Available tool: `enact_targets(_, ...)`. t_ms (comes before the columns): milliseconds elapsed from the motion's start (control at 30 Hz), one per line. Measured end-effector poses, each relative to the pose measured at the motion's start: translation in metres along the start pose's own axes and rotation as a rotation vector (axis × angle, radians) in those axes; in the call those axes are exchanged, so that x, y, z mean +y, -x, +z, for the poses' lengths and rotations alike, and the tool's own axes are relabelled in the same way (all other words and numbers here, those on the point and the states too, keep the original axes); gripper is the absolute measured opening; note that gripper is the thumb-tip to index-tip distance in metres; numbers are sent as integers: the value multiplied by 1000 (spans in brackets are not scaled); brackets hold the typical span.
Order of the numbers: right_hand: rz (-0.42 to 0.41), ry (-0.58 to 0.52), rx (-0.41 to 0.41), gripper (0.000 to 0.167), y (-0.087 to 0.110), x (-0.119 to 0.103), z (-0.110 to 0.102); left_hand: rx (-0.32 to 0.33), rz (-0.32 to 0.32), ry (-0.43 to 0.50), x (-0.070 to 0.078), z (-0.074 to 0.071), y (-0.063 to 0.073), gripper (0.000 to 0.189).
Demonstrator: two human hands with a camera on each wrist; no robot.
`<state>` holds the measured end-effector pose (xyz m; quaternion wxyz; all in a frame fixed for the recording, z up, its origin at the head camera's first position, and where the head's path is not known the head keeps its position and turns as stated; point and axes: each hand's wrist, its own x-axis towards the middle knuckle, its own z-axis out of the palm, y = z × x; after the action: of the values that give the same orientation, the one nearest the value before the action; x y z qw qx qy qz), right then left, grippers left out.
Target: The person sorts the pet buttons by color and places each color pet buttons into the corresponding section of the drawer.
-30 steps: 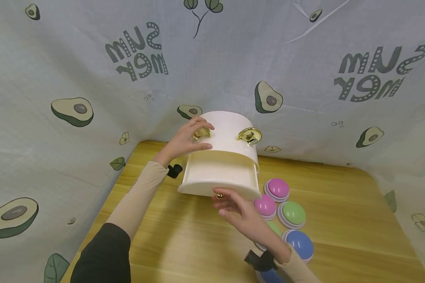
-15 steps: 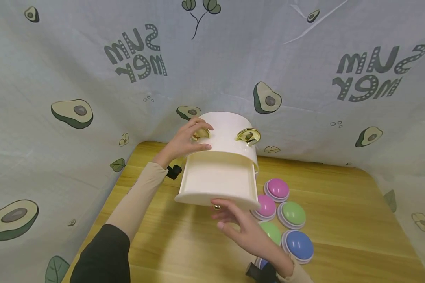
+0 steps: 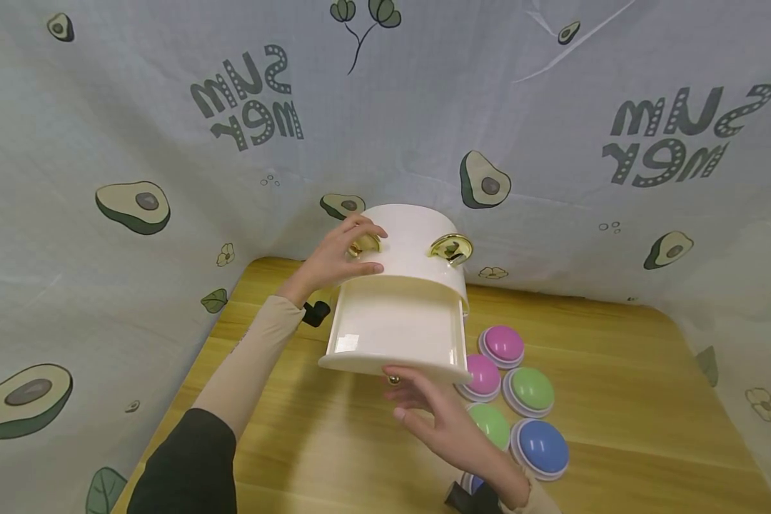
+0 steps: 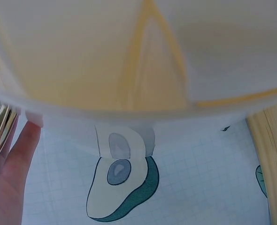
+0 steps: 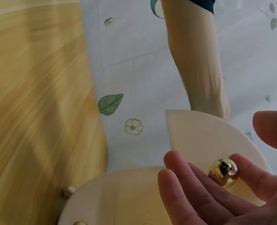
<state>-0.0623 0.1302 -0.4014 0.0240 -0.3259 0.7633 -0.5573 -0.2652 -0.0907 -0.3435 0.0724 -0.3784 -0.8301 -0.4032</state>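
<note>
A white rounded storage box with gold ear-shaped pieces on top stands against the cloth backdrop. Its drawer is pulled well out, with nothing inside it. My left hand rests on the box's upper left, the spread fingers and thumb on either side of one gold piece. On the drawer front, my right hand holds the gold knob between its index and middle fingers. The thumb stays apart from the knob. The left wrist view looks closely at the white shell.
Several dome-topped buttons lie right of the drawer: pink, green and blue ones. Some are near or partly hidden by my right arm. The wooden table meets the avocado-print cloth at the back.
My right hand has drawn the drawer outward, toward me, mostly in the first half second. The drawer front has moved only slightly since. My left hand has stayed on the box.
</note>
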Motion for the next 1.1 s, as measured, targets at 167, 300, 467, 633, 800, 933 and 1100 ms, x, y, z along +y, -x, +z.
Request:
enact_targets(167,-3,-2,-3,47,2,0,0,4,6,-1,2,0,0,47)
enact_targets(300,-17,-16,-8,50,7,-2,-2,6,13,-1,3,0,0,46)
enact_targets(467,-40,-46,2,53,18,-2,-10,2,5,7,2,0,0,46)
enact_targets(633,-35,-58,71,54,32,-6,-25,-10,-9,5,0,0,0,47)
enact_targets(800,-34,-68,142,56,47,-9,-43,-16,-12,-2,0,0,0,47)
enact_targets(933,-98,-102,188,56,59,-6,-56,-11,-11,-11,0,0,0,46)
enact_targets(1100,-141,-94,234,62,74,-1,-67,-5,-10,-7,0,0,-1,46)
